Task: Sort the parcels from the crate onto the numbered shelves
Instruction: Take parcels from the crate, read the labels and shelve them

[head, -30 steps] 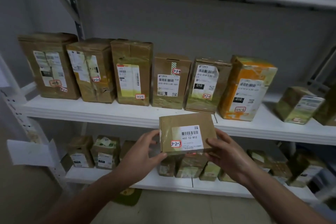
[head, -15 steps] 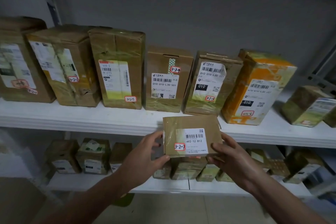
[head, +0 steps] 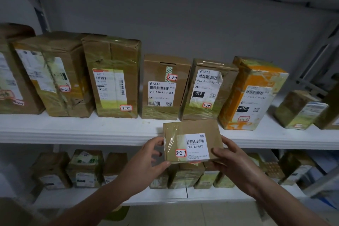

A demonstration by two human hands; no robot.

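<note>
Parcel 3-2-7 (head: 190, 141) hangs between your two hands with its label facing you, in the air in front of the middle shelf (head: 91, 130) and not yet resting on it. Over the last second it has risen a little and the row has grown larger in your view. Its top edge was level with the shelf's front lip and now reaches the foot of the 3-2-5 parcel (head: 207, 88). So you have closed in on the right row.

The tags run 3-2-4, 3-2-5, then an orange parcel (head: 253, 93) whose tag looks like 3-2-6. The slot is probably the bare stretch beyond your right fingertips, between the orange parcel and the small parcel (head: 299, 110) further right.

Your grip has not changed. Your left hand (head: 145, 169) is half curled, with the thumb propped under the lower left corner and the index finger on the left edge. Whether the other fingers touch the box, you cannot tell. Your right hand (head: 236, 163) lays its thumb on the front near the lower right corner, and its fingers (head: 227, 139) wrap behind the right edge.

The lower shelf (head: 165, 198), with its smaller parcels, lies below your wrists.
</note>
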